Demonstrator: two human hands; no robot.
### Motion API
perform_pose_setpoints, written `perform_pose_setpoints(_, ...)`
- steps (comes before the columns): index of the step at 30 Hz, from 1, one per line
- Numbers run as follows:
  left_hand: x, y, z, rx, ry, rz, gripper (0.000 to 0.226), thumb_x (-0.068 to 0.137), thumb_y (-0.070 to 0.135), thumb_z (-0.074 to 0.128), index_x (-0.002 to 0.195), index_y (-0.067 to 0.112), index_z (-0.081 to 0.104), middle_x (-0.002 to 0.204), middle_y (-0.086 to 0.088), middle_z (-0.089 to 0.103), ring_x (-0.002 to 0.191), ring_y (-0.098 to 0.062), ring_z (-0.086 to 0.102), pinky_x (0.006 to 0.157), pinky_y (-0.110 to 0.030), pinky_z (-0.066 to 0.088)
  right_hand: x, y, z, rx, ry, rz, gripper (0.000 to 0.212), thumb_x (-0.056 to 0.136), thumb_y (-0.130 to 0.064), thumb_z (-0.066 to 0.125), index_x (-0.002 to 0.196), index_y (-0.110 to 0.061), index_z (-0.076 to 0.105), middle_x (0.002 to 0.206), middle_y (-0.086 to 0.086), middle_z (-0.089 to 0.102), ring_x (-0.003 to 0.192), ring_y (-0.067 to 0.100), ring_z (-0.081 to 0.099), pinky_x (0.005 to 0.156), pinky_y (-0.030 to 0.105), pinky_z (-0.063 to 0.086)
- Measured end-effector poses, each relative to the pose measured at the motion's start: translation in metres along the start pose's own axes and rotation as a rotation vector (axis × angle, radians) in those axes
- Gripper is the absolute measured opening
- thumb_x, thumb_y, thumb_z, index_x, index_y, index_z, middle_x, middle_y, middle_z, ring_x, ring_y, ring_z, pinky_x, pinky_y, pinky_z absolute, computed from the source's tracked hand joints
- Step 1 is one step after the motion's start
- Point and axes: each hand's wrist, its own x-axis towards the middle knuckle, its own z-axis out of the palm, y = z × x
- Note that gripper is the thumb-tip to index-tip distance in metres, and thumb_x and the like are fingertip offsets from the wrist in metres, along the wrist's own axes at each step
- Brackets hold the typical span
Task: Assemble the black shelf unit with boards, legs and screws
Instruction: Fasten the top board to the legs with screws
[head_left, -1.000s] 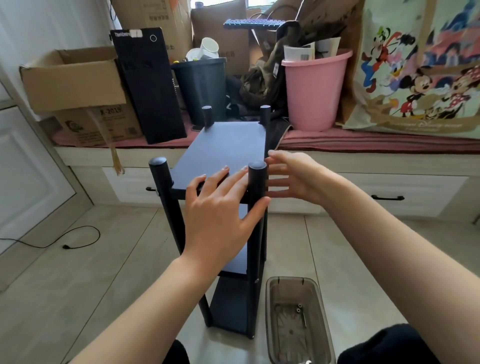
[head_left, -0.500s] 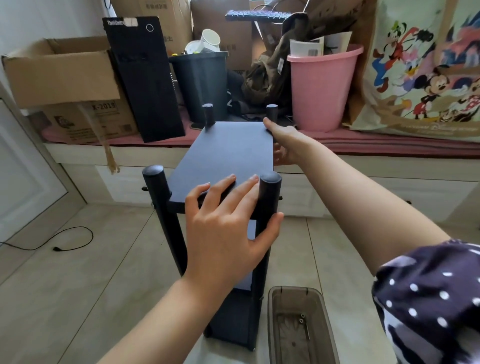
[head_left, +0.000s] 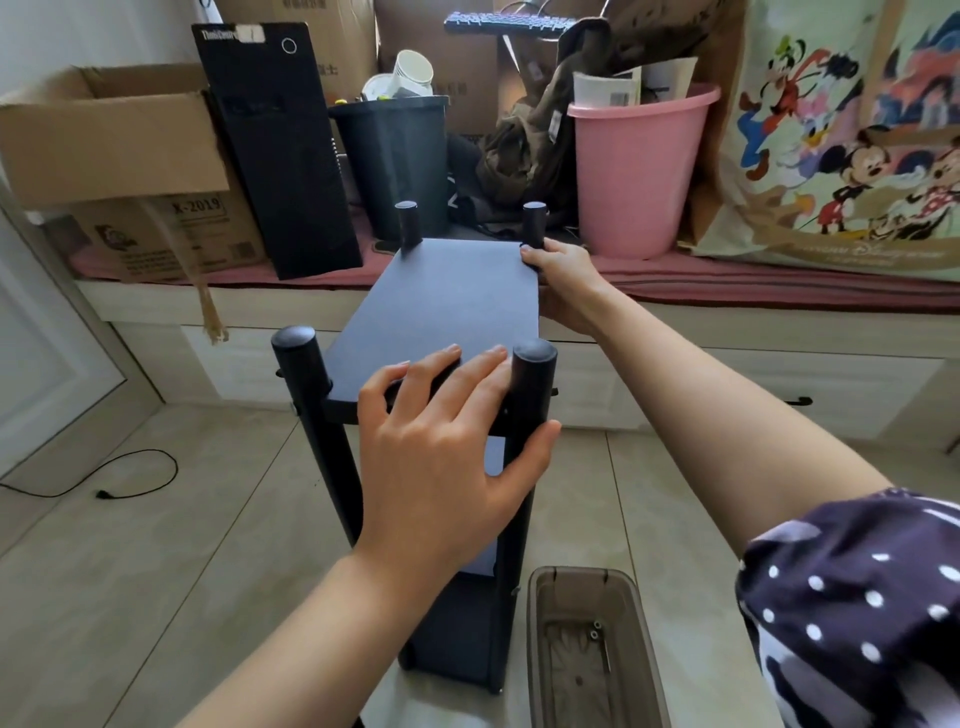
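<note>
The black shelf unit (head_left: 447, 306) stands upright on the tiled floor in front of me, with a top board and lower boards between round black legs. My left hand (head_left: 447, 447) grips the near right leg (head_left: 532, 374), fingers lying on the top board's near edge and thumb round the leg. My right hand (head_left: 563, 283) holds the board's far right corner beside the far right leg (head_left: 534, 221). The near left leg (head_left: 298, 353) and far left leg (head_left: 408, 223) stand free.
A brown translucent plastic box (head_left: 587, 654) with screws and a metal key sits on the floor at my right. Behind the shelf a low bench carries a pink bucket (head_left: 636, 171), a dark bin (head_left: 395, 156), a black computer case (head_left: 278, 150) and cardboard boxes (head_left: 111, 150). A cable (head_left: 104, 491) lies at left.
My right hand has moved from beside the near right leg to the far right corner of the top board. My left hand has stayed on the near right leg.
</note>
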Motion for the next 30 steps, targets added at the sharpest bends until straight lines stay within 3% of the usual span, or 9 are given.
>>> perform_pose_setpoints(2,0.0,0.0,0.001,0.009,0.001,0.008,0.051,0.095,0.055,0.051,0.116,0.016,0.075,0.123,0.003,0.072,0.122,-0.025,0.062,0.102,-0.045,0.036,0.0,-0.002,-0.003,0.0,-0.019,0.004,0.016,0.1,-0.012,0.049,0.11,-0.008,0.062,0.056,-0.004,0.06,0.044,0.011,0.059,0.046,0.02,0.048)
perform_pose_setpoints(8,0.001,0.001,0.002,0.005,-0.007,0.01,0.05,0.095,0.055,0.053,0.117,0.017,0.075,0.122,0.004,0.073,0.121,-0.025,0.063,0.1,-0.046,0.038,0.003,-0.003,-0.002,0.017,0.049,0.024,0.017,0.099,-0.012,0.05,0.1,-0.013,0.067,0.076,0.007,0.065,0.05,0.018,0.066,0.05,0.025,0.052)
perform_pose_setpoints(15,0.0,-0.001,0.003,0.008,0.014,0.008,0.049,0.095,0.055,0.053,0.116,0.017,0.075,0.119,0.004,0.073,0.12,-0.026,0.063,0.098,-0.046,0.038,-0.001,0.001,0.001,0.015,-0.009,0.006,0.018,0.103,-0.026,0.047,0.1,-0.013,0.06,0.049,-0.008,0.06,0.042,0.011,0.06,0.046,0.022,0.049)
perform_pose_setpoints(21,-0.001,-0.002,0.003,0.002,0.018,0.007,0.05,0.096,0.055,0.052,0.118,0.017,0.074,0.121,0.003,0.073,0.121,-0.025,0.063,0.099,-0.045,0.037,-0.02,-0.004,-0.005,-0.017,0.016,0.068,0.026,0.105,-0.032,0.039,0.102,-0.012,0.055,0.062,0.01,0.072,0.056,0.027,0.072,0.046,0.03,0.054)
perform_pose_setpoints(25,-0.001,-0.002,0.003,0.009,0.021,0.022,0.05,0.096,0.055,0.052,0.119,0.016,0.073,0.121,0.002,0.073,0.121,-0.026,0.063,0.099,-0.044,0.036,-0.047,0.004,-0.029,-0.054,0.031,0.113,0.029,0.106,-0.031,0.038,0.114,-0.007,0.053,0.072,0.015,0.074,0.068,0.03,0.074,0.054,0.033,0.058)
perform_pose_setpoints(30,-0.001,-0.002,0.001,0.005,0.006,0.014,0.051,0.097,0.055,0.05,0.119,0.015,0.073,0.12,0.001,0.073,0.121,-0.027,0.062,0.101,-0.041,0.032,-0.1,0.051,-0.066,-0.094,0.053,0.238,0.029,0.106,-0.022,0.041,0.112,-0.001,0.061,0.087,0.017,0.074,0.077,0.03,0.075,0.059,0.034,0.06)
